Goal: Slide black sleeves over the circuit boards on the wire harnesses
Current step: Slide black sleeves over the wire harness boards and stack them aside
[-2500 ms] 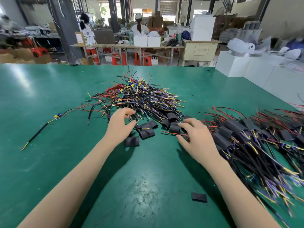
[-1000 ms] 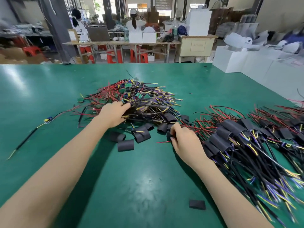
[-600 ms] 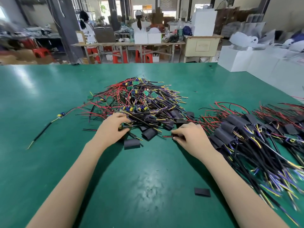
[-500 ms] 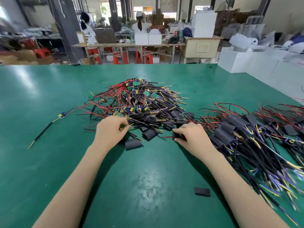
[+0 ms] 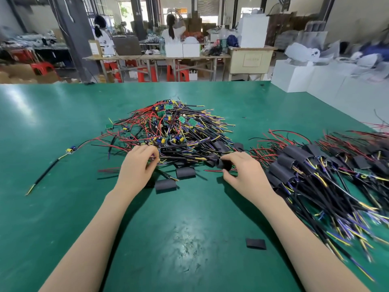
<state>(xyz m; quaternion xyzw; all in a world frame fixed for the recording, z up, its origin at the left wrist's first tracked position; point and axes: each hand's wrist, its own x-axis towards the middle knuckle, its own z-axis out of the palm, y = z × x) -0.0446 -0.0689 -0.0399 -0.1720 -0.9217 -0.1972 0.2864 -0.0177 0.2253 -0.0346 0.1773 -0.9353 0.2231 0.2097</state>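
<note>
A tangled pile of wire harnesses [image 5: 174,129] with small green circuit boards lies mid-table. My left hand [image 5: 137,163] pinches the wires of one harness at the pile's near edge. My right hand [image 5: 242,169] holds a black sleeve [image 5: 223,164] between thumb and fingers, just right of those wires. Loose black sleeves [image 5: 186,172] lie between my hands, with another sleeve [image 5: 165,185] nearer me. At the right lies a heap of sleeved harnesses [image 5: 315,171].
One flat black sleeve [image 5: 255,243] lies alone near my right forearm. A single harness [image 5: 69,150] stretches out at the left on the green table [image 5: 52,207]. White boxes [image 5: 294,76] border the far right edge. People work at benches behind.
My left hand drew back from the pile with a harness pinched in it. My right hand picked a black sleeve from the loose ones and lifted it toward the wires.
</note>
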